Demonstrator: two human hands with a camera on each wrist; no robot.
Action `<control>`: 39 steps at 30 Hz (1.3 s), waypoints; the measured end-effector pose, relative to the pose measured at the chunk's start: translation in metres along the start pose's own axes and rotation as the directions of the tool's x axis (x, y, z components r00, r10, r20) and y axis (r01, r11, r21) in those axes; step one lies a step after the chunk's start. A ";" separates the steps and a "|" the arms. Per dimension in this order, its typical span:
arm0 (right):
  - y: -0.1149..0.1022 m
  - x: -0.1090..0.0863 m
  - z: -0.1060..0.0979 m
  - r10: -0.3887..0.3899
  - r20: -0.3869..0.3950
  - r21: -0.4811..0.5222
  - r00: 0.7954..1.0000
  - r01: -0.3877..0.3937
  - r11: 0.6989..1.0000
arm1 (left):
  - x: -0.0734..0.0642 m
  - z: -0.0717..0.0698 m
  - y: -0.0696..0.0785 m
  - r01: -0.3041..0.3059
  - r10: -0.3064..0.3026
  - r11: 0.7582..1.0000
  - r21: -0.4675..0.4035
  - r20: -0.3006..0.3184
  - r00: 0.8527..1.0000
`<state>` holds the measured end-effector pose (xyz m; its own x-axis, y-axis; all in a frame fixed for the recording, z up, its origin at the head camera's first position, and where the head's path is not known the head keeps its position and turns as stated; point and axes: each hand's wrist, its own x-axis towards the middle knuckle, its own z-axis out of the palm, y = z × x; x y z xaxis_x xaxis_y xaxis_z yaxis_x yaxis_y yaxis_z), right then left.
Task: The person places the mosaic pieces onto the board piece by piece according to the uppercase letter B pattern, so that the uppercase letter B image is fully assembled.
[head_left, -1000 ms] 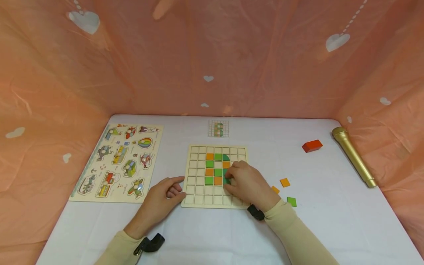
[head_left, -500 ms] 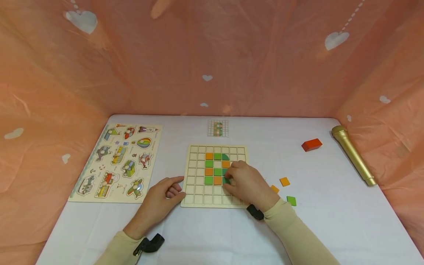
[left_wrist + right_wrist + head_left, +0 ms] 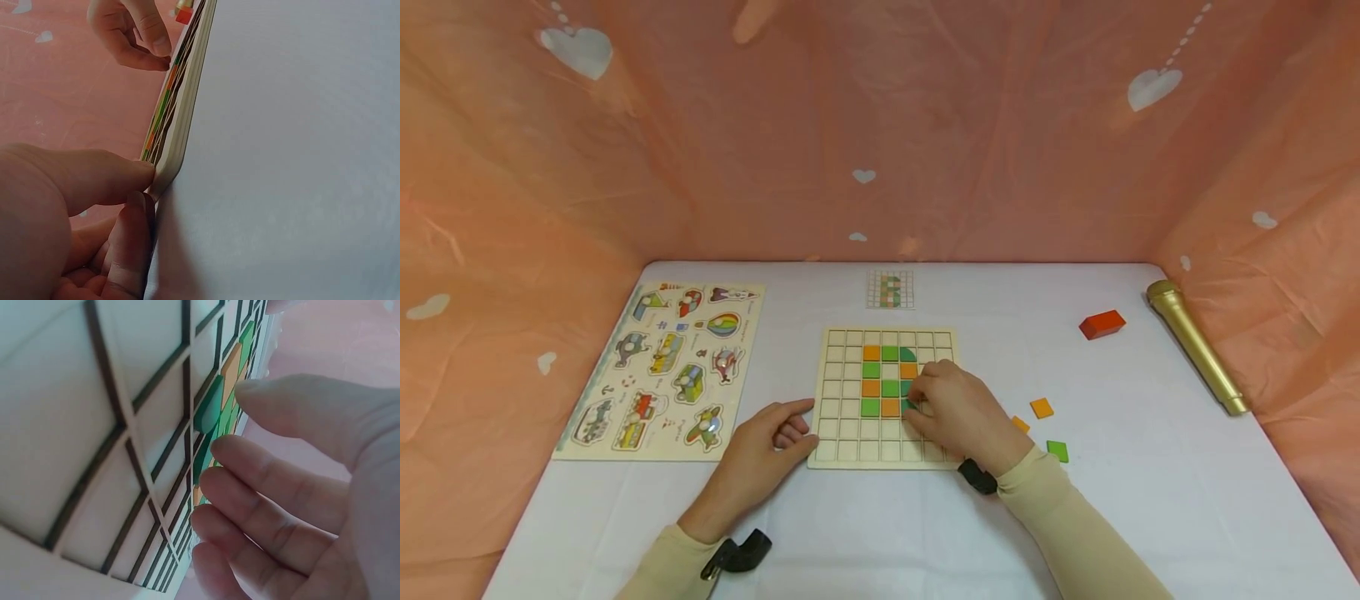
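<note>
While the relaxed left hand is touching the square cream wooden board at nine o'clock, the right hand, grasping nothing, is resting beside the dark-green rounded tile, four o'clock from centre; gentle, even pressing is probably helping.

Left edge of the board: obstructed by the left hand. Right columns: covered by the right hand. Front access runs between the sleeves. On the right, a passage lies between board and red block; loose tiles occupy its near end
</note>
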<state>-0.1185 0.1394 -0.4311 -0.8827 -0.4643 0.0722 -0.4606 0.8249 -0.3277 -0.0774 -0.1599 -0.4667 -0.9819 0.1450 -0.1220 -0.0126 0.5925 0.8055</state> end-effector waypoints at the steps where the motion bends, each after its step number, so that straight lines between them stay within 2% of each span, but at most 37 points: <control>1: 0.000 0.000 -0.001 0.000 0.001 0.001 1.000 0.000 1.000 | 0.000 0.000 0.000 0.000 0.000 1.000 -0.002 -0.001 1.000; 6: 0.007 -0.003 -0.007 0.039 0.000 0.023 0.999 -0.039 0.999 | 0.000 0.000 -0.001 -0.004 0.004 1.000 -0.013 0.001 1.000; 10: 0.022 -0.012 -0.012 0.079 -0.011 0.033 0.997 -0.079 0.996 | -0.001 0.000 -0.001 -0.006 0.006 1.000 -0.009 -0.003 1.000; 23: 0.091 -0.077 -0.049 0.243 0.007 0.002 0.970 -0.243 0.970 | -0.001 0.001 0.000 -0.010 0.010 1.000 -0.001 -0.012 1.000; 30: 0.109 -0.097 -0.053 0.236 0.031 -0.047 0.971 -0.235 0.971 | -0.001 0.000 0.000 -0.007 0.007 1.000 -0.005 -0.008 1.000; 39: 0.114 -0.099 -0.052 0.239 0.023 -0.022 0.971 -0.238 0.971 | -0.001 0.000 0.001 0.002 -0.002 1.000 -0.014 -0.004 1.000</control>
<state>-0.0884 0.2962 -0.4268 -0.9648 -0.2612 -0.0298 -0.2390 0.9187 -0.3143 -0.0761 -0.1592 -0.4656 -0.9826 0.1409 -0.1212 -0.0170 0.5812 0.8136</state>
